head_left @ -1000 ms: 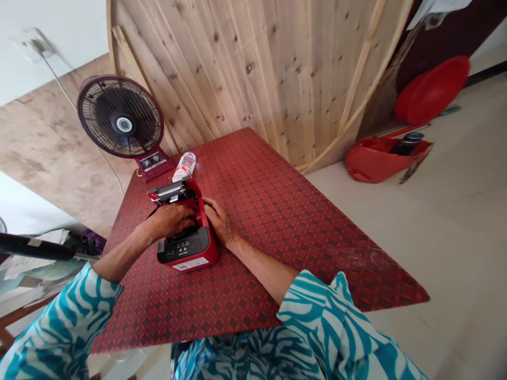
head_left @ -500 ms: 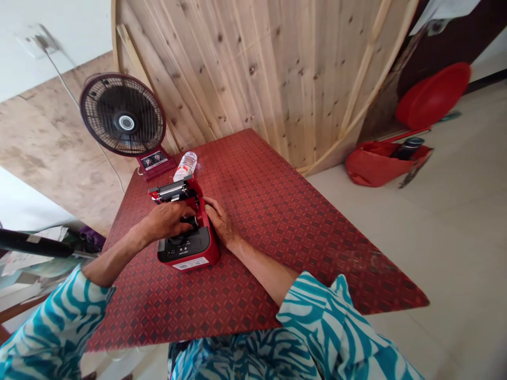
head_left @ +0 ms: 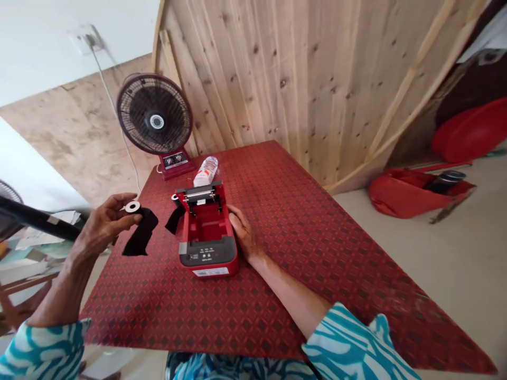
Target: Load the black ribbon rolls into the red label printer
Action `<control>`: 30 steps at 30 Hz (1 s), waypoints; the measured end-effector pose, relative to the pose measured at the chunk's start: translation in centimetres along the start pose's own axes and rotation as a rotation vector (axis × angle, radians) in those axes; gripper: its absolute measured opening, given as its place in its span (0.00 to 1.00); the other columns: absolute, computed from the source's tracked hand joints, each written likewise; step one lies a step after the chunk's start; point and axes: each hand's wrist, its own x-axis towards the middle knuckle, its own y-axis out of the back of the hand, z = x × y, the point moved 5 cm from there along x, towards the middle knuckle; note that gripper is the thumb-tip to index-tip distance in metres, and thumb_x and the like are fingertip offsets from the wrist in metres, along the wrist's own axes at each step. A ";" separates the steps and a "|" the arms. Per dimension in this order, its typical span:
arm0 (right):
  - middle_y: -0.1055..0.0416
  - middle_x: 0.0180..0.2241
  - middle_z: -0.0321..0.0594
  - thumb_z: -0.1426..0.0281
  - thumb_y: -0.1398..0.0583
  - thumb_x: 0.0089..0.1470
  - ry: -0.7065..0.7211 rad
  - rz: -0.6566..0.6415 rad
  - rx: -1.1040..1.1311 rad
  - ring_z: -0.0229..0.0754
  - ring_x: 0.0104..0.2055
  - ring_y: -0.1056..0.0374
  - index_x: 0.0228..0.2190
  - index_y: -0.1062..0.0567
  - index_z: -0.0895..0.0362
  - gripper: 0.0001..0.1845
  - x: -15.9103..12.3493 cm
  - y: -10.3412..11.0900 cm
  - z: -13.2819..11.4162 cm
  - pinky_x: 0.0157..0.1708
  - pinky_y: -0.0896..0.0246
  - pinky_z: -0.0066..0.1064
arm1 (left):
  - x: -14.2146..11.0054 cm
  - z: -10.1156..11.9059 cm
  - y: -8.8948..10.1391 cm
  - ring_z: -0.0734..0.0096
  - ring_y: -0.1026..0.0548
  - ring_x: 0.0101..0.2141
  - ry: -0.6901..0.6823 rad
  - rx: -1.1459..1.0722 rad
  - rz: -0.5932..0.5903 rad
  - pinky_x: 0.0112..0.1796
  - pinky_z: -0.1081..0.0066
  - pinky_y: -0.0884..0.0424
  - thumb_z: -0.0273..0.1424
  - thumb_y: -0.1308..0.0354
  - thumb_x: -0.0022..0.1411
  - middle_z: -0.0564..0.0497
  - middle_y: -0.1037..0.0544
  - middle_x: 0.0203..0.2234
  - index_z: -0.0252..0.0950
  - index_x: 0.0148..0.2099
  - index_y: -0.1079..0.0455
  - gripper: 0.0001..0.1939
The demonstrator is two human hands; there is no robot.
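Note:
My left hand [head_left: 103, 221] is raised over the table's left side, its thumb and fingers closed on a small roll of black paper [head_left: 143, 229]. The roll's pale end faces up, and a loose black strip hangs from it. A red and black label printer [head_left: 209, 264] stands on the table with its lid [head_left: 201, 193] up and its red inner bay bare. Against the printer's right side, my right hand [head_left: 243, 235] grips the wall with curled fingers. A second black paper roll [head_left: 176, 214] lies just left of the printer, its strip trailing on the tabletop.
Behind the printer a clear plastic bottle [head_left: 206, 171] lies on the red patterned table [head_left: 301, 253]. A fan [head_left: 156, 121] stands at the back left corner. Wooden boards [head_left: 277, 68] line the far side. On the floor at right is a red bag [head_left: 396, 195].
My left hand has come out of the printer's bay and moved left with the black paper roll. My right hand stays at the printer's side. The view has shifted left.

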 end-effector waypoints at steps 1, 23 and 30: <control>0.29 0.52 0.39 0.57 0.47 0.56 -0.002 -0.005 -0.008 0.44 0.56 0.37 0.47 0.28 0.50 0.20 0.0 0.0 0.0 0.60 0.48 0.41 | 0.2 -1.2 0.6 0.71 0.27 0.24 0.042 0.005 0.004 0.24 0.73 0.32 0.40 0.30 0.41 0.53 0.22 0.29 0.39 0.46 0.31 0.29; 0.30 0.54 0.40 0.54 0.47 0.56 -0.068 -0.007 -0.065 0.47 0.58 0.37 0.48 0.28 0.48 0.21 0.0 0.5 0.6 0.59 0.45 0.45 | 9.5 -12.6 -6.5 0.66 0.27 0.29 -0.027 0.434 -0.006 0.30 0.72 0.34 0.39 0.44 0.51 0.53 0.25 0.25 0.38 0.35 0.31 0.11; 0.30 0.54 0.39 0.53 0.47 0.56 -0.053 -0.015 -0.057 0.47 0.58 0.38 0.48 0.28 0.48 0.22 0.1 0.5 1.0 0.60 0.46 0.44 | 8.1 -10.3 -4.7 0.65 0.25 0.34 -0.090 0.573 0.001 0.38 0.69 0.32 0.41 0.46 0.56 0.45 0.22 0.42 0.37 0.52 0.31 0.22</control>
